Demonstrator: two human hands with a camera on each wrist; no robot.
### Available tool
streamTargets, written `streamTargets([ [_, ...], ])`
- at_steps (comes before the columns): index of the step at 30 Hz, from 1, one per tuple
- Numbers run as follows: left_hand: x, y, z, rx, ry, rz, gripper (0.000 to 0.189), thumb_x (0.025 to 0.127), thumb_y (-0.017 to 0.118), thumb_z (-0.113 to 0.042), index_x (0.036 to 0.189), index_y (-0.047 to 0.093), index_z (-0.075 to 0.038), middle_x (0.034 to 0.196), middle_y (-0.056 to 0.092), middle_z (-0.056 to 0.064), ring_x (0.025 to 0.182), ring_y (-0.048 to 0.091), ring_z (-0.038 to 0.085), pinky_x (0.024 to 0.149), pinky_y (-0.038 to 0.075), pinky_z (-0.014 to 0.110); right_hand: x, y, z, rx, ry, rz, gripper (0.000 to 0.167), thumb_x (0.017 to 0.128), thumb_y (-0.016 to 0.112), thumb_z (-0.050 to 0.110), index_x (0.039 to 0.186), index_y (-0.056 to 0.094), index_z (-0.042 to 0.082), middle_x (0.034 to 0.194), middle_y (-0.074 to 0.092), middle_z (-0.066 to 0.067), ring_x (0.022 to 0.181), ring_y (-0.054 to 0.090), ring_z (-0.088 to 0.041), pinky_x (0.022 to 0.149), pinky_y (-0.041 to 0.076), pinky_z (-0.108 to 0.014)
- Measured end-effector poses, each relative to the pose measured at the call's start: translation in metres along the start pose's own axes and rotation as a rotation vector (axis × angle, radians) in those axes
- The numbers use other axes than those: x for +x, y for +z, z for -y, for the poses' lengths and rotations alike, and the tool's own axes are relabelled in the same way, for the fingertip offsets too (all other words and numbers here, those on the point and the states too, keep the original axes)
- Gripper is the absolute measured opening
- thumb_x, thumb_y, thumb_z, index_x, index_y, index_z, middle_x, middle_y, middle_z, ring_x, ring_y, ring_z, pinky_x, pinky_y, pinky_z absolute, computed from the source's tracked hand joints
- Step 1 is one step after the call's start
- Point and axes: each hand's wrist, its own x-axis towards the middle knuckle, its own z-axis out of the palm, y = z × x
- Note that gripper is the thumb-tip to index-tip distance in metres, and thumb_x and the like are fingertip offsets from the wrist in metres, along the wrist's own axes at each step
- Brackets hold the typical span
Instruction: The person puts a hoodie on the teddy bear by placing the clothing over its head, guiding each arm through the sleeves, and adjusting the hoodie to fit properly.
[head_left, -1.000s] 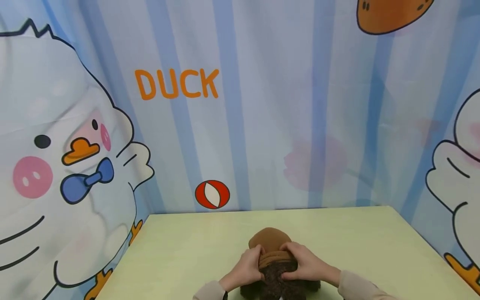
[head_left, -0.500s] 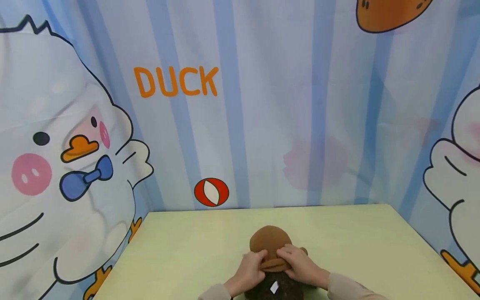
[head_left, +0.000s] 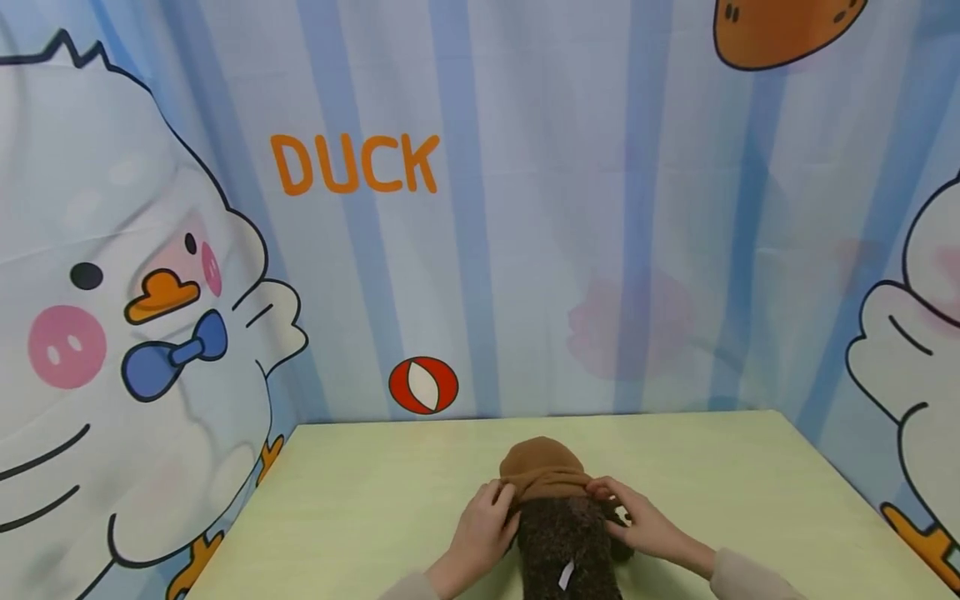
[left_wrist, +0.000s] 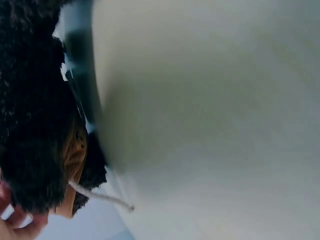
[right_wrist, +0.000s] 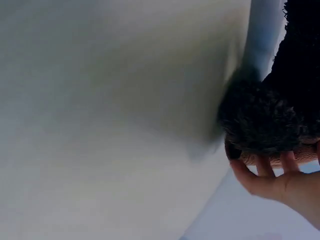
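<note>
A dark brown furry plush toy (head_left: 562, 537) is near the front of the table, a white tag (head_left: 566, 575) showing on its fur. At its far end is a brown cloth hat (head_left: 542, 459) with a folded edge. My left hand (head_left: 480, 529) pinches that edge on the left side. On the opposite side my right hand (head_left: 651, 521) holds the edge between bent fingers and thumb. A pale cord (left_wrist: 100, 196) hangs from the brown cloth in the left wrist view. In the right wrist view, fingertips (right_wrist: 289, 161) press against the brown cloth below the dark fur.
The pale yellow table (head_left: 390, 492) ends at a curtain (head_left: 540, 250) printed with ducks and blue stripes. A printed red and white ball (head_left: 423, 385) appears on the curtain just above the table's back edge.
The toy has shifted, with more of its furry tagged side showing. My hands have gone from close together on the hat to wider apart at its edge, which now looks bunched.
</note>
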Motion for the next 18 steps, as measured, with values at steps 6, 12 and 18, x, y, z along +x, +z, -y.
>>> streamTargets([
  [6,-0.001,0.005,-0.002,-0.310,-0.162,0.154,0.035,0.083,0.058,-0.005,0.117,0.051,-0.003,0.109,0.048,0.009,0.096,0.056,0.021,0.074,0.049,0.028,0.001,-0.002,-0.011,0.203,0.084,0.202,0.055,0.089,0.050,0.015,0.137,0.027,0.000,0.137,0.027,-0.032,0.117,0.037,-0.048,0.080,0.045,-0.044],
  [12,0.006,0.003,0.003,-0.501,-0.292,0.275,0.058,0.078,0.054,0.005,0.132,0.035,-0.002,0.114,0.033,0.015,0.060,0.043,0.009,0.049,0.034,0.018,0.002,-0.004,-0.011,0.357,0.184,0.312,0.070,0.089,0.050,0.023,0.144,0.010,0.006,0.146,0.002,-0.028,0.130,0.001,-0.051,0.093,0.024,-0.065],
  [18,0.013,0.002,0.002,-0.543,-0.425,0.316,0.069,0.071,0.052,0.007,0.133,0.026,-0.009,0.114,0.031,0.018,0.047,0.027,0.006,0.040,0.022,0.021,0.006,0.000,-0.008,0.343,0.259,0.231,0.076,0.084,0.060,0.024,0.142,0.015,0.004,0.145,0.007,-0.029,0.130,0.004,-0.051,0.093,0.022,-0.066],
])
